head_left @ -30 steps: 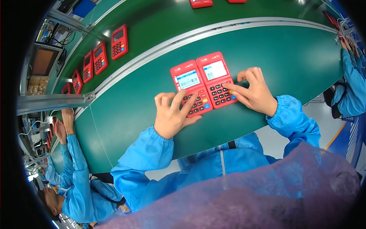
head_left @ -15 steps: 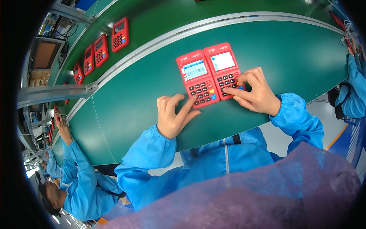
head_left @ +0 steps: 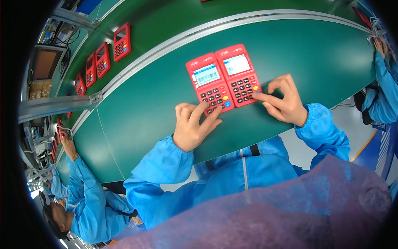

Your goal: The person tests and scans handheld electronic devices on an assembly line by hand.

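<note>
Two red card payment terminals lie face up side by side, their long edges touching. Both the left terminal [head_left: 206,76] and the right terminal [head_left: 237,65] have lit screens above black keypads. My left hand [head_left: 191,128] holds nothing; its spread fingers rest at the lower keys of the left terminal, hiding some of them. At the right terminal's lower right corner, the extended index finger of my right hand [head_left: 287,101] reaches the blue key. The other fingers of that hand are bent and apart, with nothing between them.
The terminals lie on a green worktable [head_left: 157,97]. Beyond a metal rail [head_left: 166,46], more red terminals [head_left: 122,42] stand on a darker green strip. A metal post [head_left: 58,107] juts in from the left. A co-worker [head_left: 93,195] sits at left; another person's sleeve [head_left: 383,95] shows at right.
My right index finger has moved from the lower left keys of the right terminal to its blue key. My left fingers have come further over the left keypad. The view has shifted slightly.
</note>
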A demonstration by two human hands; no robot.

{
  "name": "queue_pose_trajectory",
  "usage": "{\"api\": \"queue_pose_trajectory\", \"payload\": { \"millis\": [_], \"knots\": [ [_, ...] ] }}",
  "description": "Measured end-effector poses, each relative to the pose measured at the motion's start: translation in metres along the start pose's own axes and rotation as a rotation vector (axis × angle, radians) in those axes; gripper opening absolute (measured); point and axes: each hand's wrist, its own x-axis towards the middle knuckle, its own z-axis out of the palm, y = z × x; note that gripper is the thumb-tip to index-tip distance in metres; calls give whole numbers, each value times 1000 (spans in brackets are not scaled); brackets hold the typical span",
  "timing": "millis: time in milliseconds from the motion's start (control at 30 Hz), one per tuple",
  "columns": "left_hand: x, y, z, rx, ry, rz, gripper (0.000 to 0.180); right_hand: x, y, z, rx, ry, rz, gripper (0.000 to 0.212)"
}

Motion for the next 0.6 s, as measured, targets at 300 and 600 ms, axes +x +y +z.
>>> {"api": "queue_pose_trajectory", "payload": {
  "millis": [300,600],
  "knots": [
    [7,2,1,114,-26,19,37,-2,4,-4,-108,-60,-70,27],
    [27,-6,-6,-849,-151,-685,87,24,4,-3,456,-203,414,54]
  ]
}}
